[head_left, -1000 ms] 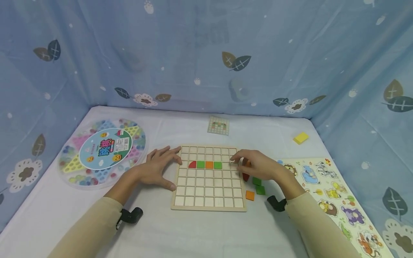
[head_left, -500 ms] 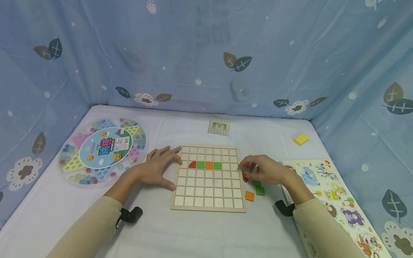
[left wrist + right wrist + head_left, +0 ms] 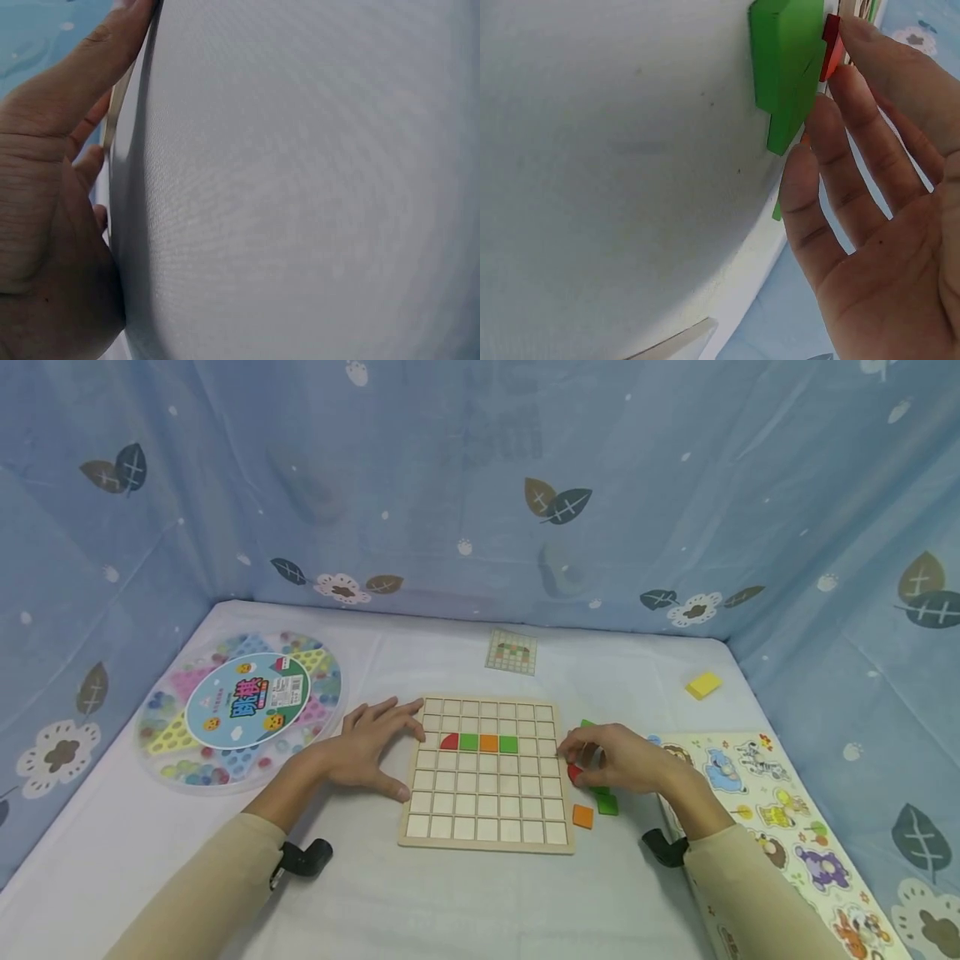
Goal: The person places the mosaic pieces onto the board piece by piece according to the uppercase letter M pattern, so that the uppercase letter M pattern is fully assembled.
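Left hand [image 3: 362, 750]: While it lay spread, it touched the wooden grid board [image 3: 487, 846].
Right hand [image 3: 621, 760]: Curved at a red tile [image 3: 574, 774]; whether it gripped could not be told.

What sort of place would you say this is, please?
Likely a curtained-off tabletop for games: patterned blue cloth hangs behind and on both sides, with a gridded wooden board and an animal-picture board in front of it.
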A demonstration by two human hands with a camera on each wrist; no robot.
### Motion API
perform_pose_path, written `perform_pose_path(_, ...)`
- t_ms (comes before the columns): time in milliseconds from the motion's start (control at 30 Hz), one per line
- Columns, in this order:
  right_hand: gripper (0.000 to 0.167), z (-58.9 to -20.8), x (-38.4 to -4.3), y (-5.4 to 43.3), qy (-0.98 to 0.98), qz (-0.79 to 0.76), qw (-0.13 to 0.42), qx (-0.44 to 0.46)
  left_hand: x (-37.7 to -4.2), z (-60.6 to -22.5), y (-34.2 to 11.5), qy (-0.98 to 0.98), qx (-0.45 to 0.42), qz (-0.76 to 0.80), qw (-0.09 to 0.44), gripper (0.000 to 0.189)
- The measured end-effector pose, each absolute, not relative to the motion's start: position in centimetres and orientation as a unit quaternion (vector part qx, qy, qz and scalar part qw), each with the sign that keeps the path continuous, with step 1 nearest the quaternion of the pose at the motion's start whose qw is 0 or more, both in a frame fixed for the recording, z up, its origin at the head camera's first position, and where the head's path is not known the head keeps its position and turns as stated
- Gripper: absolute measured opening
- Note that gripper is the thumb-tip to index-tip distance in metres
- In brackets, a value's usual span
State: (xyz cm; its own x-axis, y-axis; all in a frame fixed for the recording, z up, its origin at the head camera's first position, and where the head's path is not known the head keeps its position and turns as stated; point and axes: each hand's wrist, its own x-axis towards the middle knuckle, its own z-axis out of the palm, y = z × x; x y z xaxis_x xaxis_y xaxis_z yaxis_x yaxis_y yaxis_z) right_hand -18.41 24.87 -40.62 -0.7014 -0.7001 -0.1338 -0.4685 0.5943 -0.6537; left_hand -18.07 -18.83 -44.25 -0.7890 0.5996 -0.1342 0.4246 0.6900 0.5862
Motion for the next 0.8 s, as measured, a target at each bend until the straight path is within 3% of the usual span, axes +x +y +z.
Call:
perform_pose_path(167,0.029,-40.5,-18.5,25.4,0.886,-0.276,0.158,-0.337,-18.1,-44.4,-18.8,0.905,0.283,0.274,0.158,0.078)
perform_pose_path(400,0.033,-40.3,-18.5,25.8,0.882,-0.283,0.192,-0.325,-18.1,-44.1,-18.7,0.906,0.285,0.272,0.157,0.079)
perform_pose_path(800,0.025,-40.7,-18.5,25.9,0.9,-0.246,0.148,-0.329,-18.2,-44.2,-18.7,0.905,0.29,0.271,0.156,0.078)
